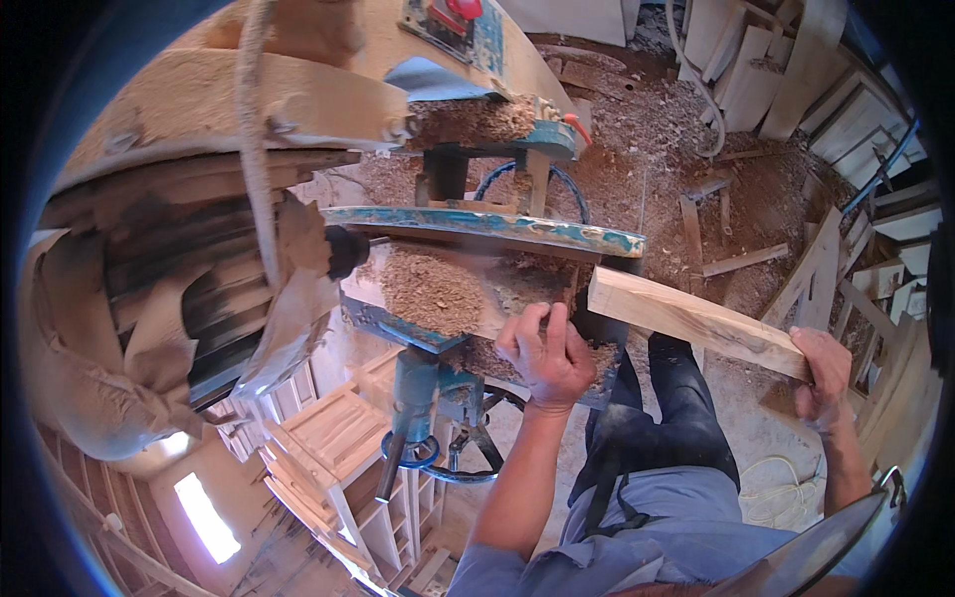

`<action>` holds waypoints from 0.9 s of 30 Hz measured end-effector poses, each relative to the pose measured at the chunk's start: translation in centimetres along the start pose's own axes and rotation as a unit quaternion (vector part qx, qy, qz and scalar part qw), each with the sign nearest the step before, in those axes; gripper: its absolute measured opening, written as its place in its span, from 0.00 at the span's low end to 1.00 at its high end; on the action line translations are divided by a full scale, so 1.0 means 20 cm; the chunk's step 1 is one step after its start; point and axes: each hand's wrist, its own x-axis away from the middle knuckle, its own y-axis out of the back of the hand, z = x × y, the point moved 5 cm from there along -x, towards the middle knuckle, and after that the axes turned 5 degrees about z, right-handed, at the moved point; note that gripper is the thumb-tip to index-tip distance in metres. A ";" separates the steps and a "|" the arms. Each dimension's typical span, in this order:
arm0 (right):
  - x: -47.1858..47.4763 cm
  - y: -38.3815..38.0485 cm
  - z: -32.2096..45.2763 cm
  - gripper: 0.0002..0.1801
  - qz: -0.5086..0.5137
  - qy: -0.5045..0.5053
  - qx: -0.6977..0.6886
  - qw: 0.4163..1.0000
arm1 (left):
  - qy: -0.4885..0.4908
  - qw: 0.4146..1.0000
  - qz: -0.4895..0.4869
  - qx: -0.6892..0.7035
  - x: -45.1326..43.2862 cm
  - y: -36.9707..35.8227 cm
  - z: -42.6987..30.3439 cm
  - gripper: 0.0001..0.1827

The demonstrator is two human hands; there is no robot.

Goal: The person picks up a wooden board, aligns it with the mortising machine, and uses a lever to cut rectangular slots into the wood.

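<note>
My right hand (824,373) grips the far right end of a squared wooden board (694,321), which is tilted across the space beside a woodworking machine. The board's other end points left, at the edge of the machine's metal table (515,291). Over that table my left hand (548,351) is raised with bent fingers and holds no visible object; whether it touches the table cannot be told. A heap of wood shavings (433,291) lies on the table to its left. Behind runs a worn blue-green metal bar (492,224).
A dark machine spindle (347,252) sticks out at the table's left. Handwheels (466,440) are mounted beneath. A pale hose (257,142) hangs at upper left. Wood offcuts (746,260) and shavings litter the floor; boards (806,67) lean at right. Panelled wooden furniture (336,433) stands at lower left.
</note>
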 end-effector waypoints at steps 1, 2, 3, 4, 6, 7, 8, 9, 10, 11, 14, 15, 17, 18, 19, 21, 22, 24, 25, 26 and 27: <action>-0.03 0.02 0.01 0.28 0.003 0.011 0.010 1.000 | -0.001 1.000 -0.004 0.001 -0.01 0.00 0.00 0.13; -0.06 0.03 0.02 0.28 0.006 0.021 0.020 1.000 | -0.003 1.000 -0.008 0.001 -0.01 0.01 0.00 0.13; -0.08 0.05 0.03 0.29 0.014 0.029 0.032 0.999 | -0.001 1.000 -0.010 0.006 0.00 0.01 -0.01 0.13; -0.09 0.06 0.03 0.29 0.022 0.016 0.034 0.999 | -0.003 1.000 -0.013 -0.002 0.00 0.01 -0.01 0.14; -0.11 0.06 0.05 0.31 0.040 -0.010 0.040 0.998 | -0.006 1.000 -0.017 -0.004 -0.01 0.00 0.00 0.14; -0.13 0.07 0.08 0.32 0.039 -0.013 0.046 0.998 | -0.008 1.000 -0.019 -0.003 -0.01 0.00 0.00 0.15; -0.15 0.08 0.12 0.34 0.039 -0.016 0.052 0.998 | -0.008 1.000 -0.025 0.004 0.00 0.01 0.00 0.15; -0.18 0.08 0.15 0.35 0.039 -0.015 0.056 0.998 | -0.004 1.000 -0.026 0.004 0.00 0.01 0.00 0.16; -0.20 0.07 0.18 0.37 0.045 -0.033 0.040 0.998 | -0.003 1.000 -0.027 0.003 0.00 0.01 0.00 0.16; -0.22 0.07 0.21 0.37 0.039 -0.009 0.043 0.998 | -0.002 1.000 -0.027 0.002 0.00 0.01 -0.01 0.16; -0.27 0.03 0.27 0.37 0.048 0.025 0.056 0.997 | 0.003 1.000 -0.027 0.000 0.00 0.02 -0.01 0.17; -0.30 0.01 0.30 0.37 0.050 0.025 0.062 0.997 | 0.007 1.000 -0.026 -0.002 0.01 0.02 0.00 0.18; -0.38 -0.02 0.33 0.37 0.049 0.021 0.076 0.996 | 0.007 1.000 -0.021 0.003 0.01 0.03 -0.01 0.17; -0.42 -0.06 0.33 0.37 0.055 0.023 0.078 0.995 | 0.006 1.000 -0.021 0.004 0.00 0.03 -0.01 0.17; -0.46 -0.09 0.34 0.37 0.059 0.026 0.080 0.995 | 0.004 1.000 -0.022 0.004 0.00 0.04 -0.02 0.17; -0.55 -0.13 0.37 0.37 0.046 0.044 0.088 0.994 | 0.006 1.000 -0.022 0.009 0.01 0.03 0.00 0.18; -0.59 -0.14 0.39 0.37 0.029 0.059 0.092 0.994 | 0.005 1.000 -0.019 0.010 0.01 0.03 0.00 0.18; -0.65 -0.19 0.42 0.36 0.011 0.082 0.093 0.992 | 0.005 1.000 -0.014 0.017 0.02 0.03 0.00 0.19; -0.67 -0.23 0.43 0.35 0.009 0.090 0.090 0.992 | 0.004 1.000 -0.012 0.024 0.02 0.04 0.00 0.20; -0.70 -0.26 0.44 0.34 0.006 0.098 0.086 0.991 | 0.004 0.999 -0.010 0.030 0.01 0.05 -0.01 0.21; -0.72 -0.28 0.46 0.34 -0.011 0.107 0.092 0.990 | 0.005 1.000 -0.007 0.030 0.01 0.06 -0.01 0.21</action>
